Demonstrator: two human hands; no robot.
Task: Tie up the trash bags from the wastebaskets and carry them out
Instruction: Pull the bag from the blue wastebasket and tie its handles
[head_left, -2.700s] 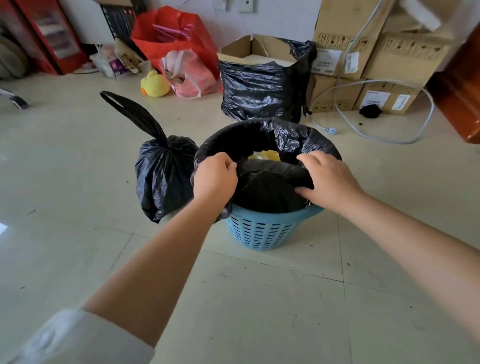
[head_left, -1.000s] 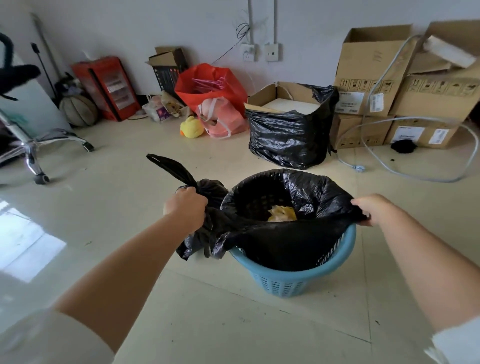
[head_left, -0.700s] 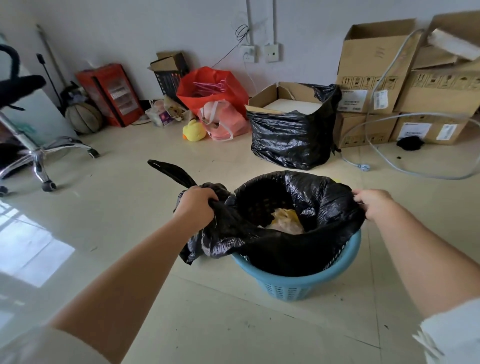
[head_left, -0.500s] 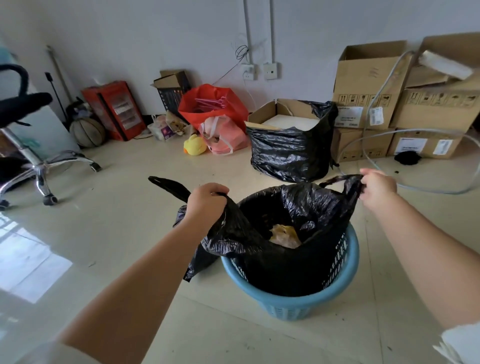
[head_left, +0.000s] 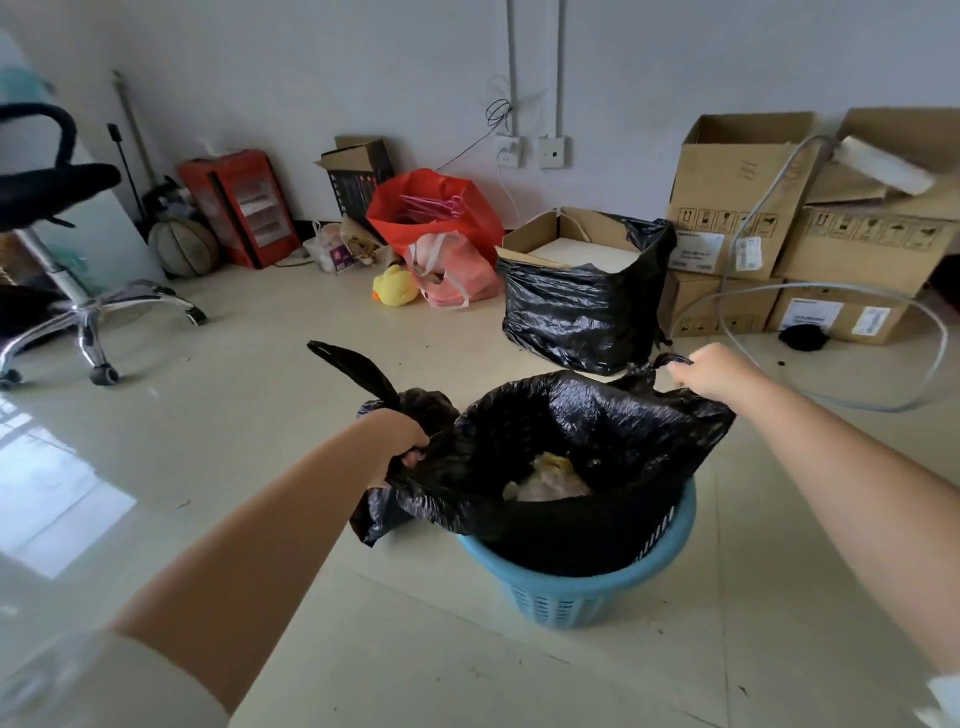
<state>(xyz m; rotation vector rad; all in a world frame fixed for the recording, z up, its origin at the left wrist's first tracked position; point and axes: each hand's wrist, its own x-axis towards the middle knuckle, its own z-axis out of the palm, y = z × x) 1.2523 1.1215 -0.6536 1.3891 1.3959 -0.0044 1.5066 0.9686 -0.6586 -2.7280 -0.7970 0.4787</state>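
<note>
Arms outstretched; left hand (head_left: 400, 434) and right hand (head_left: 714, 371) grip bag (head_left: 597, 447) edges.

Black plastic and pale blue against a cream tiled floor (head_left: 260, 415).

The trash bag (head_left: 597, 431) in the wastebasket (head_left: 582, 597) is glossy black, its creases catching grey-white highlights; the wastebasket is light blue with a slotted grid pattern on its wall. Yellowish and whitish scraps (head_left: 550, 478) show inside. A second tied bag (head_left: 395, 410) beside it is the same shiny black, as is the plastic round a brown cardboard box (head_left: 582, 312). Behind, a bright red bag (head_left: 436, 208) holds pink hangers, a pink-and-white bag (head_left: 452, 270) sits beside a yellow toy duck (head_left: 395, 286), and a red heater (head_left: 239, 208) stands against the white wall. The stacked boxes (head_left: 737, 192) are tan with white labels and black symbols. The sleeve (head_left: 104, 680) is white.
</note>
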